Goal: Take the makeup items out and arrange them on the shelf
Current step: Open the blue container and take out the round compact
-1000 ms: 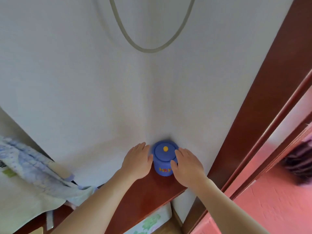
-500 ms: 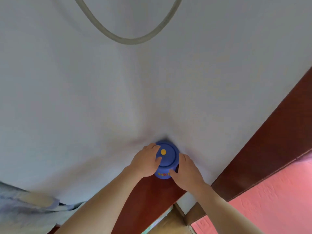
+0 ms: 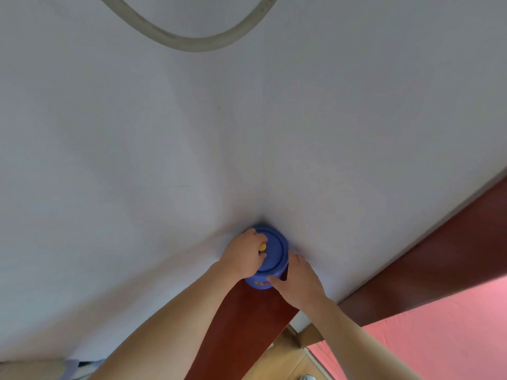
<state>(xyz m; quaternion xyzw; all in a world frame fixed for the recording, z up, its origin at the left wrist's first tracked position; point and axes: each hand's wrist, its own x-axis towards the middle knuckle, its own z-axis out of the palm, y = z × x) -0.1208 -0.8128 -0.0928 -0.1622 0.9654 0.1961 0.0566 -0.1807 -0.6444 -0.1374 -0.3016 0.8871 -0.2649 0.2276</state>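
A round blue jar with a blue lid stands on the dark red wooden shelf, pushed into the corner of the white walls. My left hand lies over the lid's left side and pinches its small yellow knob between thumb and fingers. My right hand holds the jar's right side, thumb across its front near the coloured lettering. What is inside the jar is hidden.
White walls meet in a corner right behind the jar. A grey hose loops across the wall above. A dark red door frame runs at the right, with pink floor below it.
My left hand has moved from the jar's side onto the lid and taken the yellow knob. My view has tilted upward, so the cloth at the left is out of sight.
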